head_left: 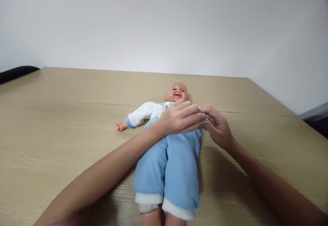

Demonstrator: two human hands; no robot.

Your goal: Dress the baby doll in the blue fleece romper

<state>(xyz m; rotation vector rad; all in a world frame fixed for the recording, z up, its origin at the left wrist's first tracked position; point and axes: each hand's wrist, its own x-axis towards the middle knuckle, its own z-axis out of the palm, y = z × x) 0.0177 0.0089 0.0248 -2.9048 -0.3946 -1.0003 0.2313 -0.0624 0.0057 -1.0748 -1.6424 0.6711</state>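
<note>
A baby doll [176, 91] lies on its back on the table, head away from me, in a white and light-blue fleece outfit [182, 164]. Its white sleeve [143, 113] with a blue cuff stretches out to the left. My left hand [182, 117] reaches across the doll's chest, its fingers closed at the outfit's right edge. There my right hand [217, 125] meets it, fingers pinched on a bit of blue cloth. The doll's other arm is hidden by my hands, so I cannot tell exactly which part of the clothing they grip.
The light wooden table [77, 123] has a seam running across it. Behind stands a plain pale wall [164, 28]. A black curved object [19, 72] shows at the far left edge, and a dark item [317, 118] sits beyond the right edge.
</note>
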